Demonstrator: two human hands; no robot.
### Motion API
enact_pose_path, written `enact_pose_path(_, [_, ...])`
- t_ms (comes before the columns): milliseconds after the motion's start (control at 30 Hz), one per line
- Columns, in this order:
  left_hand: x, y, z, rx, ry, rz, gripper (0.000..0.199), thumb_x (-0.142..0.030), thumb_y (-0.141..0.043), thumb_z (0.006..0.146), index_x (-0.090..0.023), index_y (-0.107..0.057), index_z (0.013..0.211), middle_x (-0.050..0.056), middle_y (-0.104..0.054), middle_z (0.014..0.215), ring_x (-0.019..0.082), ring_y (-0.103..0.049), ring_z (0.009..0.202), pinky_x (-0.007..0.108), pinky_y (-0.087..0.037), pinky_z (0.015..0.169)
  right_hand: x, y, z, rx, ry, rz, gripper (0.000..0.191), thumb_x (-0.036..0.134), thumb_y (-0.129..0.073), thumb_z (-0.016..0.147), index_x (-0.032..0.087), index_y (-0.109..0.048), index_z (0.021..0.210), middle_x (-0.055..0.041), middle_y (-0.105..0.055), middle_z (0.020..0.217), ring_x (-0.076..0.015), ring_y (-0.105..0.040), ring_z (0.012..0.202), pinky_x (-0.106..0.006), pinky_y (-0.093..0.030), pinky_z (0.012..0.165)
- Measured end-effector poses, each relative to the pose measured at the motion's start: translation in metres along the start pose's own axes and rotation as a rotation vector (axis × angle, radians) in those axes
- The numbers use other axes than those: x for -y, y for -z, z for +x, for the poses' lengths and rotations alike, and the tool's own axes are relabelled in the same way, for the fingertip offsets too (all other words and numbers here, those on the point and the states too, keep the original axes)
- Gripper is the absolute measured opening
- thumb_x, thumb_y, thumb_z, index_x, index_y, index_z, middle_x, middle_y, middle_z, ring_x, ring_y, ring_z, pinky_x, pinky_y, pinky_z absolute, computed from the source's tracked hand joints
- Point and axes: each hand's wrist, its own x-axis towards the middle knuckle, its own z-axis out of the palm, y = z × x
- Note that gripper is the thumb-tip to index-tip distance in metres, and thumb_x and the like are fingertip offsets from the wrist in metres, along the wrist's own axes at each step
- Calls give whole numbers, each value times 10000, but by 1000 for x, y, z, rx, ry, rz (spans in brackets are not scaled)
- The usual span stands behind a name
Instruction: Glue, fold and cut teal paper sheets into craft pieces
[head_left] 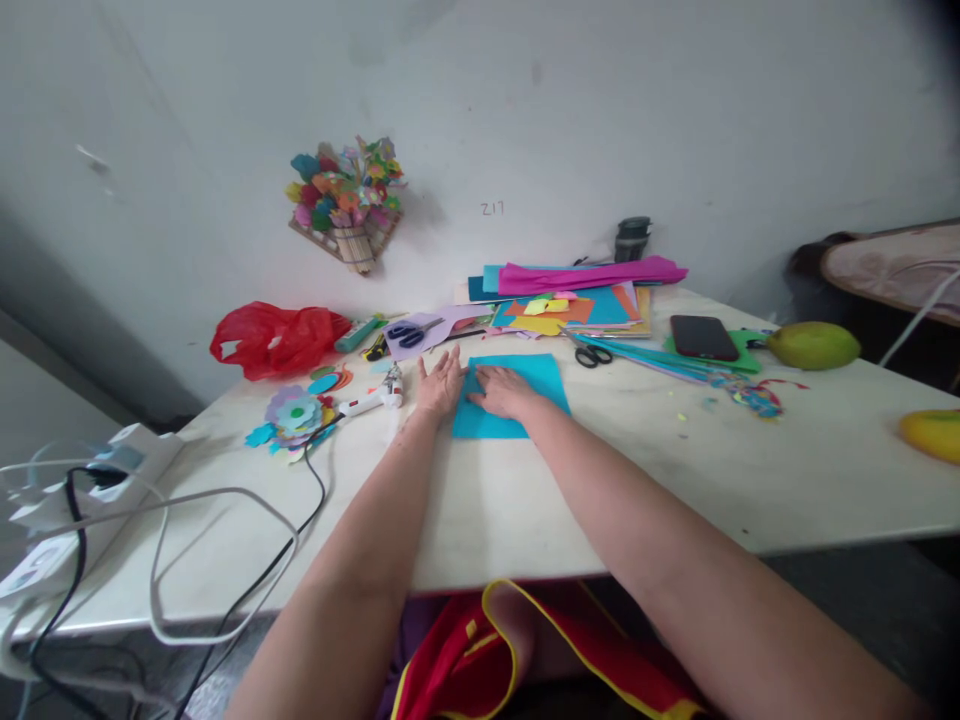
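Observation:
A bright blue sheet of paper [514,420] lies flat on the pale table in front of me. My right hand [501,390] rests on its upper left part, fingers stretched toward the left edge. At that left edge is my left hand [441,385], its fingers spread and pointing away from me; whether it touches the paper I cannot tell. Neither hand grips anything. Left of my left hand lies a white hot glue gun [375,398]. Black-handled scissors [592,354] lie just beyond the paper's upper right corner.
Paper flower cutouts [292,415], a red plastic bag [277,338] and dark scissors [409,333] lie leftward. Coloured sheets [592,275] are piled by the wall. A phone [703,338] and mangoes [814,345] sit rightward. Cables trail from a power strip [112,490] at the near left.

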Motion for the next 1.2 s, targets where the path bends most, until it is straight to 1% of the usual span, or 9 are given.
enact_pose_path(133, [-7, 0, 0, -17, -31, 14, 471, -252, -140, 899, -249, -347, 1321, 22, -306, 1404, 182, -280, 1284, 512, 55, 1049, -3, -3, 2, -15, -33, -2, 672, 530, -315, 819, 85, -357, 1321, -131, -254, 1421, -247, -224, 1293, -357, -171, 1036])
enact_pose_path(233, [-16, 2, -3, -85, -92, 41, 478, -307, -149, 903, -233, -285, 1355, 43, -443, 1321, 187, -348, 1246, 494, 89, 1051, -2, -3, 0, -35, -24, -18, 633, 480, -334, 825, 75, -370, 1309, -142, -286, 1405, -247, -245, 1284, -355, -180, 1032])
enact_pose_path(333, [-20, 3, -5, -83, -135, 58, 494, -334, -153, 900, -233, -221, 1379, 31, -488, 1284, 173, -316, 1264, 478, 103, 1053, 0, -1, -2, -55, -32, -20, 597, 439, -341, 831, 78, -374, 1305, -149, -341, 1374, -242, -293, 1260, -353, -207, 1018])
enact_pose_path(533, [0, 1, -8, -80, 123, -54, 493, -326, -153, 896, -280, -176, 1386, -22, -229, 1436, 193, -21, 1342, 561, 57, 1032, 0, 1, -1, -5, -64, -7, 711, 563, -300, 814, 80, -336, 1334, -139, -278, 1409, -250, -237, 1289, -363, -181, 1032])
enact_pose_path(600, [6, -2, -7, -53, 176, -82, 509, -363, -194, 888, -289, -154, 1390, -29, -230, 1435, 213, 51, 1337, 595, 48, 1014, -3, 0, 2, -17, -70, -13, 692, 549, -290, 825, 86, -336, 1336, -126, -259, 1420, -245, -224, 1294, -365, -167, 1038])
enact_pose_path(733, [9, -7, -4, 1, 192, -78, 530, -397, -263, 867, -299, -188, 1382, -28, -292, 1411, 233, 57, 1336, 606, 60, 1003, -10, -3, 7, -41, -110, -33, 648, 515, -272, 847, 87, -352, 1327, -114, -248, 1426, -254, -222, 1292, -392, -157, 1039])
enact_pose_path(933, [7, -5, -6, 95, 19, -65, 449, -433, -210, 876, -394, -356, 1298, -97, -255, 1415, 260, 128, 1320, 628, 121, 962, -14, -5, 8, -76, -91, -36, 536, 430, -246, 880, 139, -380, 1310, -95, -291, 1411, -241, -261, 1273, -408, -180, 1025])
enact_pose_path(1033, [7, -4, -8, 129, -9, -57, 453, -442, -191, 877, -393, -364, 1293, -109, -206, 1429, 257, 143, 1316, 615, 131, 968, -14, -5, 7, -88, -76, -43, 504, 386, -254, 885, 139, -381, 1306, -96, -301, 1406, -240, -268, 1269, -409, -188, 1021])
enact_pose_path(1200, [-1, -1, -10, 82, -51, 28, 453, -470, -238, 862, -371, -419, 1266, -91, -231, 1425, 241, 81, 1332, 560, 130, 1008, -13, -5, 7, -93, -76, -46, 479, 364, -276, 886, 141, -393, 1293, -101, -323, 1393, -234, -273, 1266, -401, -193, 1018])
